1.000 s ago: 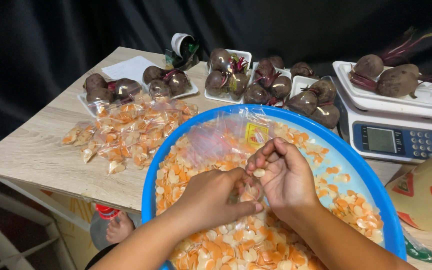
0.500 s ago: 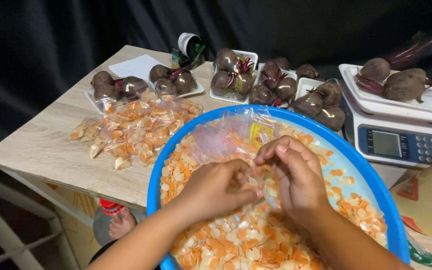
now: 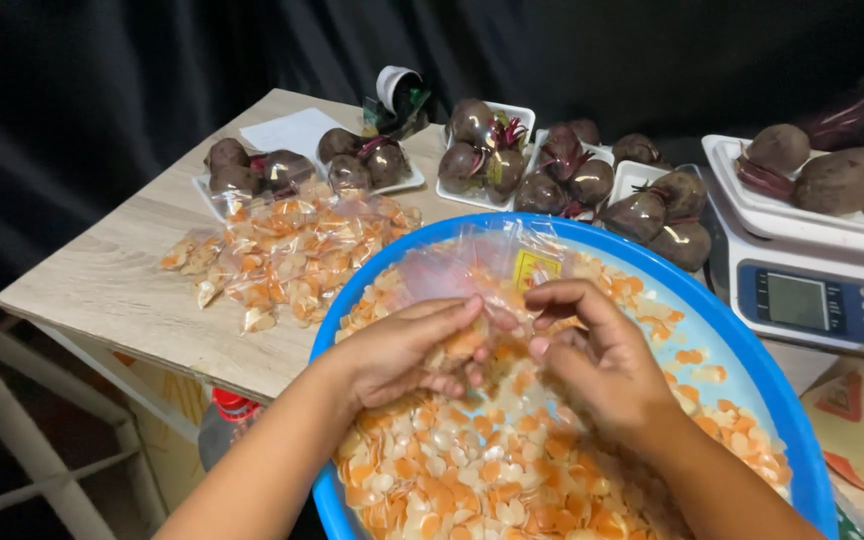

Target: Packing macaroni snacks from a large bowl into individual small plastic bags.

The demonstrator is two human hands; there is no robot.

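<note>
Already a heap of filled packets (image 3: 287, 250) is laid on the worktop (image 3: 122, 290); much remains in the blue basin (image 3: 352, 290). A clear plastic bag (image 3: 467, 265), partly filled with orange and cream chips (image 3: 472, 470), is pinched over the basin by left hand (image 3: 402, 350) and right hand (image 3: 592, 355), fingers closed on it.

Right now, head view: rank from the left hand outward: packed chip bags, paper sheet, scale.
From the left hand:
1. Packed chip bags, table, up-left of hand.
2. Paper sheet, far table edge, behind the bags.
3. Scale, far right, across the blue basin.
</note>
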